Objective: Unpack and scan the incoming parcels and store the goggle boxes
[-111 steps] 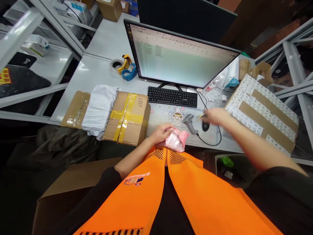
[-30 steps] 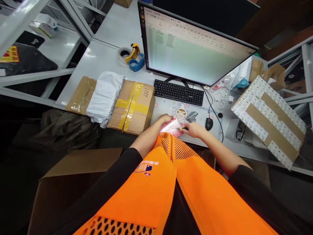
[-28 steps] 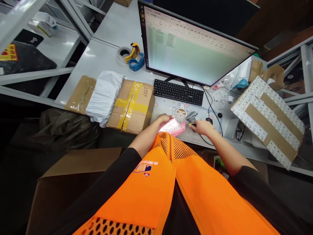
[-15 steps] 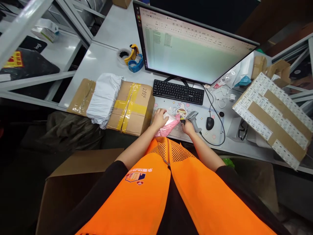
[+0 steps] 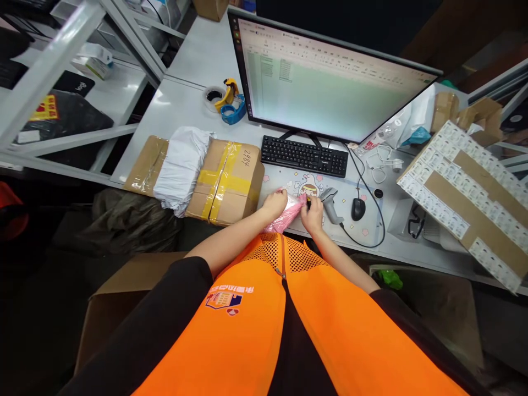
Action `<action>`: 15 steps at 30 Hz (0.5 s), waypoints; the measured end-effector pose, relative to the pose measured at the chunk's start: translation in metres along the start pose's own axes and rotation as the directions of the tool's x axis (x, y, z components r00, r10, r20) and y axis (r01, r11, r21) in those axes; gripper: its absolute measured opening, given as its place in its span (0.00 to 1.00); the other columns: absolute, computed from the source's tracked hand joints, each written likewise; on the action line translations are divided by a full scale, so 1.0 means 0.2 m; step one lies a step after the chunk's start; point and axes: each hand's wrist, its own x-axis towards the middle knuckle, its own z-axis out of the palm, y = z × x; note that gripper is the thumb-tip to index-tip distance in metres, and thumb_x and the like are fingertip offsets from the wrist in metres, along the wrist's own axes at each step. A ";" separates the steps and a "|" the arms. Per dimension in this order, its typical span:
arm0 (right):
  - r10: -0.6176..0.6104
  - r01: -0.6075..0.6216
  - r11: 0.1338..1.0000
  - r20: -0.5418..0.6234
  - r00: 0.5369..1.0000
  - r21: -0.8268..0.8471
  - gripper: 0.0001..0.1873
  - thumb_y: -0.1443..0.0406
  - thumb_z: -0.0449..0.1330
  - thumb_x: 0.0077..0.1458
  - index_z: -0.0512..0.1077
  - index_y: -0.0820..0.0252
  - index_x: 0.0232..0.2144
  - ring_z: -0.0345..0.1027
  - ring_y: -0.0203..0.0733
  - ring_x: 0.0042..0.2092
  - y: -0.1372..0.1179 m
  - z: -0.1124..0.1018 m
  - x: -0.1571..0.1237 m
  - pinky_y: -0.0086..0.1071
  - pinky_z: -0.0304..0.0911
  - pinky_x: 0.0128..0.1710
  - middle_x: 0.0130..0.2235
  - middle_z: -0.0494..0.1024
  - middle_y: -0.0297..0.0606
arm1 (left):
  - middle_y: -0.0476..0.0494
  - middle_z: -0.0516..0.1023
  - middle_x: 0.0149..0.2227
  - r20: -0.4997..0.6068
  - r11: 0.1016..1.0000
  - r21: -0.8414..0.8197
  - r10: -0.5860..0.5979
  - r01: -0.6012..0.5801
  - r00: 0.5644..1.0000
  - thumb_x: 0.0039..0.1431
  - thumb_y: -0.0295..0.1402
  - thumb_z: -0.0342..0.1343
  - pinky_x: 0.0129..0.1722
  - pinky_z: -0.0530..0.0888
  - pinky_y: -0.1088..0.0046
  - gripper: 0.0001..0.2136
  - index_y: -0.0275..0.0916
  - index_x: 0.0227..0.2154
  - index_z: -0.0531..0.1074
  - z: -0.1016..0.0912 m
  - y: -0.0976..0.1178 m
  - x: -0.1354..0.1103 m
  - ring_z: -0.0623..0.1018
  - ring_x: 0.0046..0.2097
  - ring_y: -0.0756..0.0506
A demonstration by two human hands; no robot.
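Note:
A pink-and-white plastic package (image 5: 289,213) lies on the patterned desk mat at the desk's front edge, close to my vest. My left hand (image 5: 275,204) is closed on its upper left side. At the package's right end, my right hand (image 5: 312,215) curls around a small black-and-yellow tool (image 5: 308,202), mostly covered by the fingers. The tool's tip meets the pink plastic, but I cannot tell whether it has cut in. Just right of that hand lies a grey barcode scanner (image 5: 331,206).
A taped cardboard box (image 5: 237,190) stands left of the package, beside a white plastic parcel (image 5: 181,168). Behind are a keyboard (image 5: 303,155) and a monitor (image 5: 330,82). A mouse (image 5: 358,209) and a label-covered carton (image 5: 466,198) are on the right. Tape rolls (image 5: 233,110) sit farther back.
My left hand has gone from lying over the package with fingers spread to a closed grip on it. My right hand has shifted slightly left, against the package's end. The view has moved slightly.

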 end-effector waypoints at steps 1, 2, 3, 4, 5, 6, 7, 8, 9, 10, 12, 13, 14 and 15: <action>-0.046 0.046 0.999 0.013 0.999 0.022 0.28 0.64 0.48 0.67 0.71 0.65 0.64 0.62 0.59 0.66 -0.04 0.01 -0.02 0.51 0.58 0.69 0.63 0.73 0.58 | 0.14 0.81 0.53 0.001 1.000 0.007 0.010 -0.010 1.000 0.75 0.25 0.46 0.56 0.77 0.55 0.18 0.24 0.62 0.68 0.00 0.00 0.00 0.84 0.56 0.28; -0.084 0.082 0.996 0.037 0.996 0.037 0.28 0.64 0.49 0.67 0.71 0.64 0.64 0.61 0.58 0.68 -0.07 0.01 -0.03 0.51 0.57 0.70 0.64 0.72 0.57 | 0.15 0.81 0.53 0.005 1.000 0.013 0.020 -0.020 1.000 0.76 0.25 0.45 0.57 0.76 0.55 0.18 0.24 0.62 0.68 0.00 0.00 0.01 0.84 0.57 0.28; -0.110 0.107 0.993 0.067 0.992 0.044 0.27 0.64 0.49 0.66 0.72 0.64 0.64 0.60 0.58 0.69 -0.11 0.02 -0.05 0.51 0.57 0.70 0.65 0.71 0.57 | 0.15 0.81 0.53 0.010 0.999 0.018 0.029 -0.029 1.000 0.76 0.25 0.46 0.57 0.76 0.56 0.18 0.24 0.62 0.68 -0.01 0.00 0.01 0.84 0.57 0.29; -0.124 0.121 0.992 0.102 0.987 0.042 0.27 0.64 0.51 0.66 0.73 0.64 0.63 0.58 0.59 0.70 -0.14 0.03 -0.07 0.52 0.56 0.71 0.67 0.69 0.57 | 0.16 0.81 0.54 0.016 0.999 0.023 0.035 -0.036 0.999 0.75 0.25 0.46 0.58 0.76 0.57 0.17 0.25 0.62 0.68 -0.02 -0.01 0.02 0.84 0.58 0.29; -0.126 0.124 0.992 0.136 0.983 0.030 0.27 0.65 0.51 0.66 0.73 0.64 0.63 0.57 0.59 0.71 -0.17 0.03 -0.08 0.52 0.55 0.72 0.69 0.68 0.57 | 0.17 0.81 0.54 0.022 0.999 0.027 0.039 -0.040 0.999 0.75 0.24 0.46 0.58 0.76 0.58 0.17 0.26 0.62 0.69 -0.02 -0.02 0.02 0.84 0.58 0.30; -0.120 0.120 0.993 0.168 0.978 0.009 0.27 0.65 0.52 0.66 0.74 0.64 0.64 0.56 0.60 0.72 -0.19 0.02 -0.10 0.52 0.54 0.72 0.70 0.66 0.57 | 0.17 0.82 0.54 0.027 0.999 0.029 0.043 -0.044 0.999 0.74 0.23 0.47 0.58 0.76 0.58 0.17 0.27 0.62 0.69 -0.03 -0.02 0.03 0.84 0.58 0.30; -0.112 0.117 0.993 0.202 0.973 -0.017 0.27 0.65 0.53 0.66 0.74 0.64 0.64 0.55 0.61 0.72 -0.21 0.02 -0.10 0.53 0.54 0.73 0.71 0.64 0.57 | 0.18 0.82 0.54 0.033 0.998 0.028 0.047 -0.047 0.998 0.74 0.23 0.48 0.58 0.75 0.58 0.17 0.28 0.61 0.70 -0.04 -0.03 0.04 0.84 0.58 0.30; -0.105 0.119 0.992 0.235 0.966 -0.045 0.28 0.65 0.53 0.67 0.74 0.63 0.65 0.53 0.62 0.73 -0.22 0.00 -0.10 0.54 0.54 0.72 0.72 0.63 0.56 | 0.18 0.82 0.54 0.038 0.998 0.025 0.052 -0.053 0.998 0.74 0.23 0.48 0.58 0.75 0.58 0.17 0.29 0.61 0.70 -0.05 -0.04 0.04 0.83 0.59 0.30; -0.103 0.127 0.989 0.272 0.957 -0.073 0.28 0.65 0.53 0.67 0.73 0.61 0.66 0.53 0.62 0.73 -0.23 -0.02 -0.10 0.55 0.55 0.71 0.73 0.62 0.56 | 0.19 0.82 0.54 0.043 0.998 0.019 0.058 -0.058 0.997 0.74 0.24 0.49 0.58 0.75 0.58 0.17 0.29 0.61 0.71 -0.05 -0.04 0.05 0.83 0.59 0.30; -0.106 0.144 0.984 0.310 0.945 -0.101 0.28 0.65 0.54 0.67 0.73 0.59 0.67 0.53 0.63 0.73 -0.24 -0.04 -0.08 0.56 0.57 0.70 0.73 0.62 0.55 | 0.19 0.82 0.54 0.048 0.998 0.012 0.063 -0.064 0.997 0.74 0.25 0.50 0.58 0.75 0.58 0.17 0.30 0.61 0.72 -0.06 -0.05 0.06 0.83 0.59 0.29; -0.119 0.188 0.971 0.382 0.917 -0.150 0.28 0.63 0.56 0.67 0.73 0.56 0.67 0.55 0.65 0.71 -0.26 -0.08 -0.04 0.57 0.60 0.67 0.72 0.64 0.54 | 0.20 0.82 0.54 0.056 0.998 -0.006 0.068 -0.067 0.996 0.73 0.26 0.52 0.58 0.75 0.58 0.16 0.30 0.60 0.73 -0.06 -0.06 0.07 0.83 0.59 0.29; -0.123 0.210 0.963 0.410 0.904 -0.172 0.27 0.63 0.57 0.67 0.73 0.55 0.66 0.56 0.65 0.70 -0.27 -0.10 -0.02 0.56 0.61 0.66 0.70 0.65 0.54 | 0.20 0.83 0.54 0.058 0.998 -0.016 0.065 -0.065 0.996 0.72 0.26 0.53 0.58 0.75 0.59 0.16 0.31 0.59 0.74 -0.06 -0.06 0.08 0.83 0.59 0.29; -0.128 0.230 0.954 0.434 0.892 -0.192 0.26 0.62 0.58 0.67 0.74 0.55 0.65 0.58 0.65 0.68 -0.28 -0.11 0.00 0.56 0.62 0.65 0.69 0.66 0.54 | 0.21 0.83 0.53 0.059 0.998 -0.028 0.061 -0.060 0.996 0.71 0.26 0.54 0.57 0.75 0.59 0.16 0.31 0.58 0.74 -0.06 -0.06 0.08 0.83 0.58 0.29; -0.131 0.248 0.946 0.452 0.882 -0.209 0.25 0.62 0.58 0.67 0.75 0.56 0.64 0.60 0.65 0.67 -0.29 -0.12 0.02 0.55 0.63 0.64 0.67 0.68 0.55 | 0.22 0.83 0.52 0.056 0.998 -0.041 0.056 -0.054 0.997 0.71 0.27 0.55 0.56 0.75 0.60 0.16 0.32 0.58 0.75 -0.06 -0.06 0.09 0.83 0.58 0.30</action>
